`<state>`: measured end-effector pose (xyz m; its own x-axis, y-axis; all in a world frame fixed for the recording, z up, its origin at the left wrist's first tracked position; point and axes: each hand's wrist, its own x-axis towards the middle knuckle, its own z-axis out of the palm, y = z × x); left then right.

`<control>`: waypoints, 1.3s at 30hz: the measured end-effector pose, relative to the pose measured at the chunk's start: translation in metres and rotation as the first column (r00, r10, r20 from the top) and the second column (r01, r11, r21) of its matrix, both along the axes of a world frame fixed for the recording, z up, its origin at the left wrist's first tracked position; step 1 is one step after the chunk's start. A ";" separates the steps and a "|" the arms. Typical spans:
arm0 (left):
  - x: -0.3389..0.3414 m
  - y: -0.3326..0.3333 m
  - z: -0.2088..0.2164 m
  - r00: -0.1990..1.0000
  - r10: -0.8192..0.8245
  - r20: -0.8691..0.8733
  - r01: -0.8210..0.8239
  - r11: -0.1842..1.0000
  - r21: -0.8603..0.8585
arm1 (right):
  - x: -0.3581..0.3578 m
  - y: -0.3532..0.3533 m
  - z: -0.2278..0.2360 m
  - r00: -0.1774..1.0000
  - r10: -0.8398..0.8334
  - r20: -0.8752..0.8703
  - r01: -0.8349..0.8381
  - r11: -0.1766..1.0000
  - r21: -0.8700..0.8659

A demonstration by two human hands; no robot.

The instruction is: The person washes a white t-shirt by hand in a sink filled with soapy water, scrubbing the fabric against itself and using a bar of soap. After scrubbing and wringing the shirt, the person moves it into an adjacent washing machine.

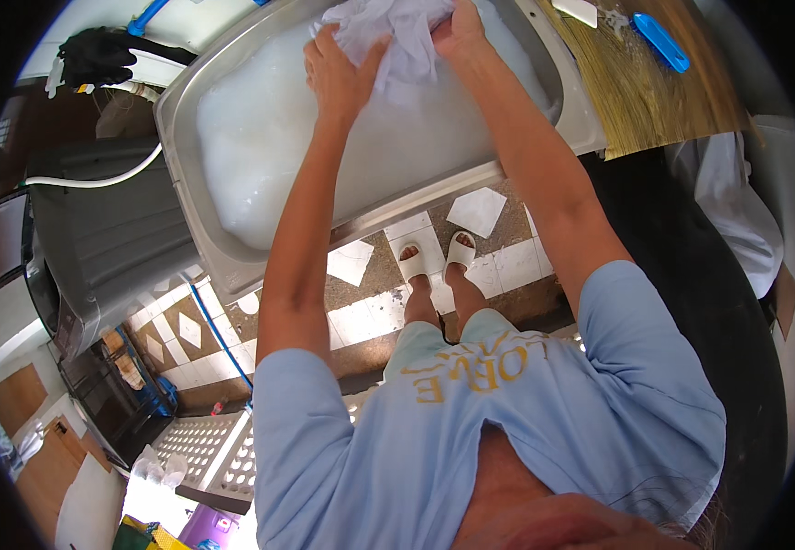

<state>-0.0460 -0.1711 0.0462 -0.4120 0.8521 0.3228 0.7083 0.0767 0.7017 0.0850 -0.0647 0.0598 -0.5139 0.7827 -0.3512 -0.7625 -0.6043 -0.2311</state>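
A wet, bunched white cloth [395, 35] is at the far side of a metal sink [170, 137], over cloudy, foamy water [260, 147]. My left hand [338, 81] grips the cloth's left side, thumb toward its middle and fingers along its outer edge. On the right side, my right hand [460, 33] is closed on the same cloth, with its fingertips partly hidden by the folds and the picture's top edge. Both forearms reach across the sink's near rim.
Right of the sink, a blue brush [660, 42] and a white block [577, 11] lie on a wood-patterned counter [668, 105]. At the left are a black cloth item [99, 60], a white hose [95, 181] and a grey appliance [109, 238]. White fabric [732, 206] hangs below the counter.
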 end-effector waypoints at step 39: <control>-0.031 0.017 -0.030 0.981 0.096 0.171 -0.144 0.943 0.299 | -0.023 -0.055 0.018 0.903 0.202 0.379 -0.174 0.979 -0.106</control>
